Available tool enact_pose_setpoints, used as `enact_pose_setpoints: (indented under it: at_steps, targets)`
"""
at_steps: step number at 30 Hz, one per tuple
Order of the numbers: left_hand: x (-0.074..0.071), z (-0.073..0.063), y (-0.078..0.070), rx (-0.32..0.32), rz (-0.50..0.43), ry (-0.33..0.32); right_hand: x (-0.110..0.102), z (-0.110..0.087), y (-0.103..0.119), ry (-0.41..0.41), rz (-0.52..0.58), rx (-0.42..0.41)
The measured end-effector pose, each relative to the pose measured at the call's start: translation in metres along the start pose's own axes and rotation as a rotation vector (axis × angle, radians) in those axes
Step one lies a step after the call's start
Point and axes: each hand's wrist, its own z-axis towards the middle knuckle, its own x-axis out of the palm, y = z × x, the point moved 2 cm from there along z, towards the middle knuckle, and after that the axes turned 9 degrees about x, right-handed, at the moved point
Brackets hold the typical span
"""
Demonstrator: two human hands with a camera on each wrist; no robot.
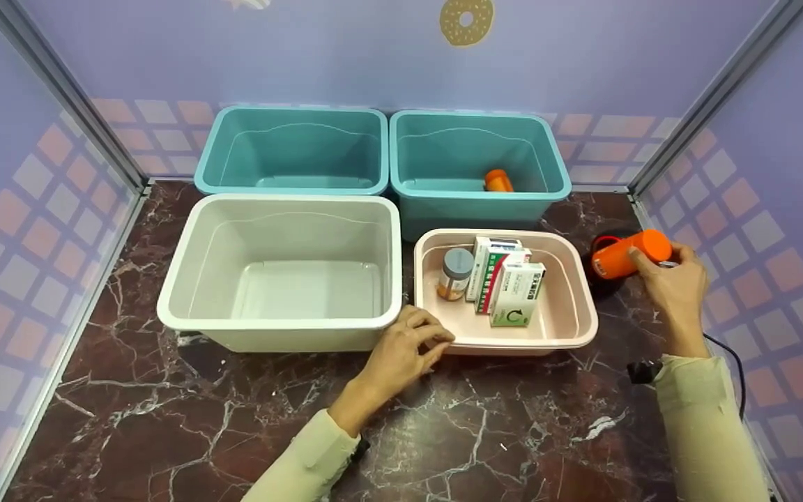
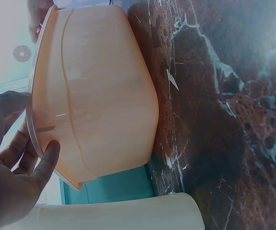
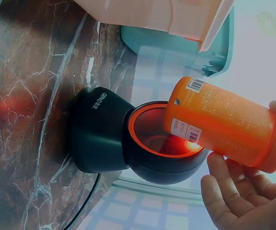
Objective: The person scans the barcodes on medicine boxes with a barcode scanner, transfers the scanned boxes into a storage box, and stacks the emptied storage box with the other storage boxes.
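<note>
My right hand (image 1: 677, 286) holds an orange bottle (image 1: 628, 256) tilted at the right side of the table. In the right wrist view, the bottle's labelled end with barcodes is by the red-lit window of a black barcode scanner (image 3: 99, 134). My left hand (image 1: 405, 348) grips the near left rim of a pink bin (image 1: 586, 314), its thumb outside in the left wrist view. Inside the bin stand a grey-lidded jar (image 1: 454, 275) and several medicine boxes (image 1: 516, 296).
A white bin (image 1: 279, 324) stands left of the pink one. Behind are two teal bins, the left (image 1: 290, 188) and the right (image 1: 478, 199), which contains another orange bottle (image 1: 498, 181). A black cable (image 1: 739, 369) runs along the right side.
</note>
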Motion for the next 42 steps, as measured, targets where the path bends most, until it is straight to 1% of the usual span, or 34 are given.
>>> enact_pose_setpoints:
  at_steps: [5, 10, 17, 26, 34, 42]
  targets:
    - [-0.0003, 0.0006, 0.0001, 0.008, 0.007, -0.003, -0.0009, 0.0003, 0.0009, -0.003, -0.004, -0.002]
    - [-0.0011, 0.0012, -0.0002, 0.013, 0.006, -0.009, -0.0002, 0.0008, 0.0021, 0.016, -0.018, -0.002]
    - [-0.002, 0.0019, -0.0007, 0.008, -0.014, -0.008, 0.0013, -0.0006, 0.0039, 0.018, -0.022, -0.049]
    - [0.0, 0.0005, -0.0003, -0.014, -0.018, 0.002, 0.0029, -0.0011, 0.0024, 0.072, -0.026, -0.088]
    - [0.0, 0.0003, -0.0005, -0.016, -0.023, 0.0, 0.0017, -0.0017, 0.0043, 0.122, -0.051, -0.134]
    - [0.0004, -0.0002, -0.0001, -0.011, -0.023, 0.0, 0.0012, -0.0008, 0.0057, 0.151, -0.044, -0.152]
